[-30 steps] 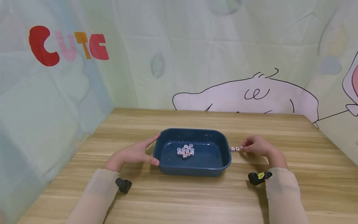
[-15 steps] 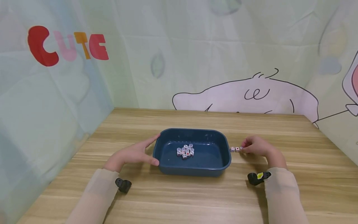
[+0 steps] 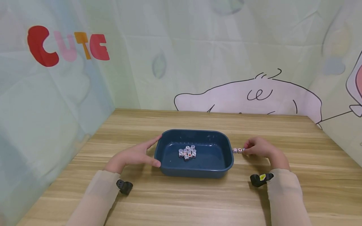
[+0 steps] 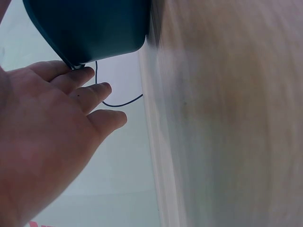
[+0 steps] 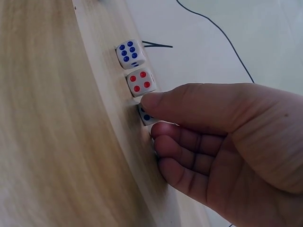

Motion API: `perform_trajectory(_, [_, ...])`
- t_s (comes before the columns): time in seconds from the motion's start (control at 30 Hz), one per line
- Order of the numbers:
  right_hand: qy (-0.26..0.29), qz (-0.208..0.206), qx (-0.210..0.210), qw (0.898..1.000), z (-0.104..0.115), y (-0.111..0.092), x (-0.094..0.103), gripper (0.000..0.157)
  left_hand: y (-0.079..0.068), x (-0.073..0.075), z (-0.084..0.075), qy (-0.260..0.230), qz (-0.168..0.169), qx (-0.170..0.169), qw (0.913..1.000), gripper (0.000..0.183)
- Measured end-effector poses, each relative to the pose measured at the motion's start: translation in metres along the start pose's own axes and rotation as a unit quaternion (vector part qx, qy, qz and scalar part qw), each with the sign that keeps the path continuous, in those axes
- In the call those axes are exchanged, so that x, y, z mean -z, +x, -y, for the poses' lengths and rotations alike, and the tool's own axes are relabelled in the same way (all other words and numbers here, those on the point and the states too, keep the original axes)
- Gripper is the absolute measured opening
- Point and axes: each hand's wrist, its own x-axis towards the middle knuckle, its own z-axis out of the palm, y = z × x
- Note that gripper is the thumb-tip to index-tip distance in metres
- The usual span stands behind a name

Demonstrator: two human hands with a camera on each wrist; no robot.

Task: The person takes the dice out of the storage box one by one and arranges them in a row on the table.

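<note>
A dark blue rectangular tray [image 3: 195, 173] stands on the table, with a small pile of white dice [image 3: 187, 153] near its middle. My left hand [image 3: 135, 156] rests against the tray's left end, thumb at the front corner and a finger at the back corner, all fairly straight. In the left wrist view its fingertips touch under the rim. To the right of the tray, dice lie in a short row. My right hand [image 3: 261, 148] pinches the row's end die [image 5: 146, 116] between thumb and fingers. Beside it are a red-spotted die [image 5: 140, 82] and a blue-spotted die [image 5: 129, 54].
The wood-grain table [image 3: 181, 201] reaches back to a printed cloth [image 3: 209, 62] with cartoon drawings, which also hangs along the left side. A small black camera [image 3: 124, 187] sits at the left wrist, and another black camera [image 3: 258, 180] at the right.
Almost nothing differs. My right hand and the die in its fingers have shifted very slightly left, toward the other dice. The left hand and tray stay put.
</note>
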Motion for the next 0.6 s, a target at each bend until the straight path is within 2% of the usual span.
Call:
perform_trajectory(0.17, [-0.001, -0.001, 0.0, 1.0, -0.001, -0.001, 0.002, 0.019, 0.001, -0.001, 0.0, -0.001, 0.0, 0.004, 1.0, 0.112])
perform_trajectory(0.4, [-0.001, -0.02, -0.012, 1.0, 0.002, -0.007, 0.009, 0.031, 0.001, 0.0, 0.0, -0.001, -0.001, 0.001, 1.0, 0.112])
perform_trajectory(0.6, [0.005, -0.037, -0.013, 0.999, 0.008, -0.008, 0.012, 0.034, 0.001, 0.0, 0.0, -0.003, -0.002, 0.0, 1.0, 0.112])
